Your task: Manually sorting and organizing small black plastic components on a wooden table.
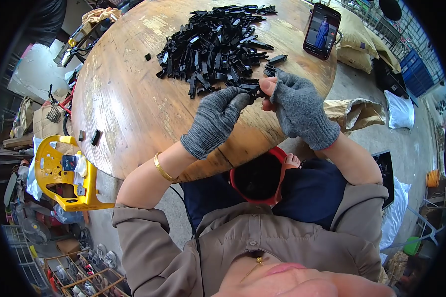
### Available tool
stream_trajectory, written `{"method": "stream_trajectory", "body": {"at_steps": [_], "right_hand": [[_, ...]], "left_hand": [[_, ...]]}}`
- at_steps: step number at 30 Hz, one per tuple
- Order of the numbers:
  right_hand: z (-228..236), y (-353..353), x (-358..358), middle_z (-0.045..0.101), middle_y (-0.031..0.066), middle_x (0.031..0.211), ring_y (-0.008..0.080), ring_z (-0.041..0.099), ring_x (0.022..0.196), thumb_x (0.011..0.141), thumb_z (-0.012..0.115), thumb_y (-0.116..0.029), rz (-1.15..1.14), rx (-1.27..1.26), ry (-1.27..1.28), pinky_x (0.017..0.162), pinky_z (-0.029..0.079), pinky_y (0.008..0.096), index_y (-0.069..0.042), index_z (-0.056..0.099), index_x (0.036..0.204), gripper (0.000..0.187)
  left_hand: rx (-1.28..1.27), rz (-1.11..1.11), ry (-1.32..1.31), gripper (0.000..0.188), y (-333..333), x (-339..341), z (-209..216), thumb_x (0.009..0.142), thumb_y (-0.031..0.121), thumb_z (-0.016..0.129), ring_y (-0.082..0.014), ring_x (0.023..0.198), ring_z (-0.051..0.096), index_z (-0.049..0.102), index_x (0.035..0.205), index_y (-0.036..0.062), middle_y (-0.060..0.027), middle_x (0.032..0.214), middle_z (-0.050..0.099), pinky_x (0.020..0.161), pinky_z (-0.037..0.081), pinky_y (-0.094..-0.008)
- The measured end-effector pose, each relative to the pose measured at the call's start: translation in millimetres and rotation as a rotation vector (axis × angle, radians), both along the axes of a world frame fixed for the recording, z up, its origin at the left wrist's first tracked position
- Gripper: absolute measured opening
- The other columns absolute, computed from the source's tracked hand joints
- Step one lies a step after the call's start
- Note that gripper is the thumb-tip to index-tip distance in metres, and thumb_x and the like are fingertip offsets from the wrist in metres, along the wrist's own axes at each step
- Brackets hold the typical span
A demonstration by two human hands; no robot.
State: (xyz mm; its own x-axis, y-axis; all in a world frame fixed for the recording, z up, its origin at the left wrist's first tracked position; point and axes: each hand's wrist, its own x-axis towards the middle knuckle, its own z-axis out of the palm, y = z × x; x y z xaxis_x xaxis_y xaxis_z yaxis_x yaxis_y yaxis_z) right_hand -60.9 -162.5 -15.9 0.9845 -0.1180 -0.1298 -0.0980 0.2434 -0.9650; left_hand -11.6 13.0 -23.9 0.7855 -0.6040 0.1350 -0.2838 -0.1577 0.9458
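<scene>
A big heap of small black plastic parts (213, 44) lies on the round wooden table (129, 89). At the near side of the heap my two hands meet in grey knit gloves. My left hand (215, 119) is closed, thumb and fingers pinching a black plastic part (253, 91). My right hand (300, 105), its thumb and fingertips bare, is closed on the other end of that part. The fingers hide most of it, so its exact shape cannot be made out. One loose black part (277, 59) lies just beyond my right hand.
A phone (322, 30) stands upright at the far right of the table. Below the table's near edge is a red bucket (232, 177), dark inside, between my legs. A yellow plastic chair (91, 185) stands at the left, a brown paper sack (357, 113) at the right.
</scene>
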Motion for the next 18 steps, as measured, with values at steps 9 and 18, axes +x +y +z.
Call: {"method": "stream_trajectory", "body": {"at_steps": [9,18], "right_hand": [[3,11,4,0.060,0.0104,0.079,0.0174,0.058,0.075,0.086,0.042,-0.051,0.309,-0.248,-0.218,0.071,0.047,0.0266,0.003,0.060,0.084,0.057],[-4,12,8,0.061,0.0086,0.077,0.0155,0.060,0.073,0.088,0.035,-0.049,0.209,-0.877,-0.861,0.068,0.049,0.0272,0.000,0.061,0.085,0.056]], "left_hand": [[0.093,-0.269,-0.025,0.022,-4,-9,-7,0.088,0.016,0.051,-0.0143,0.073,0.057,0.059,0.096,-0.0018,-0.0106,0.078,0.063,0.068,0.046,-0.0273],[0.130,-0.284,-0.119,0.020,0,-26,-7,0.085,0.018,0.051,-0.0332,0.072,0.059,0.060,0.096,0.0036,-0.0161,0.084,0.061,0.066,0.047,-0.0343]]}}
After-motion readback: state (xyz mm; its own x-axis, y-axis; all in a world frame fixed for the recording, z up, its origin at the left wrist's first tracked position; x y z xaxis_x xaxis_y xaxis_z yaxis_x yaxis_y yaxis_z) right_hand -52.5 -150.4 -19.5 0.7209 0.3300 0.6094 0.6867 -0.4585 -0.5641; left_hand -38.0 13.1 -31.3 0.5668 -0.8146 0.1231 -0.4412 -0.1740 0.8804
